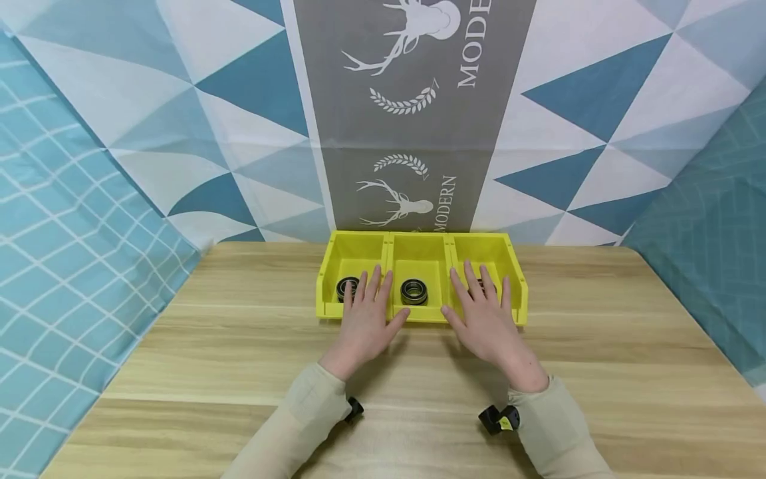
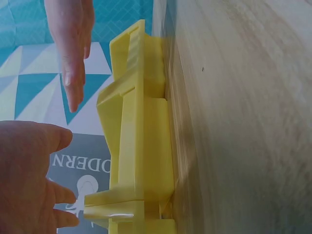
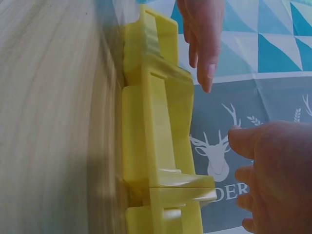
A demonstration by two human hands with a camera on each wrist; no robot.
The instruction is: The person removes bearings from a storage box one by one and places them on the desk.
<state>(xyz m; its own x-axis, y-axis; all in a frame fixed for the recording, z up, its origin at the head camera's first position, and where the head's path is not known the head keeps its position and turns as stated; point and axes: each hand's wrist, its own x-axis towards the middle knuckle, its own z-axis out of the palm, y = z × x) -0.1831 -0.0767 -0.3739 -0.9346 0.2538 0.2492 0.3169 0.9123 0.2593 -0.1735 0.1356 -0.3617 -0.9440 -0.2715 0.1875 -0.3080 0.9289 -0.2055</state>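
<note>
Three joined yellow bins [image 1: 419,314] stand at the table's back edge. A dark ring-shaped bearing [image 1: 413,291] lies in the middle bin; another bearing [image 1: 347,287] in the left bin is partly behind the fingers of my left hand [image 1: 366,326]. My right hand [image 1: 487,326] hovers over the front of the right bin and mostly hides a ring [image 1: 482,286] there. Both hands are palm down with fingers spread, holding nothing. In the left wrist view my left hand [image 2: 27,178] is beside the bins' front wall [image 2: 139,146]; the right wrist view shows my right hand [image 3: 278,170] likewise.
The wooden table [image 1: 239,372] reaches around the bins. A patterned cloth [image 1: 574,86] with triangles and a grey deer panel hangs behind it. Blue-green cloths hang at both sides. Each forearm carries a small black device, such as the one at the right wrist [image 1: 491,420].
</note>
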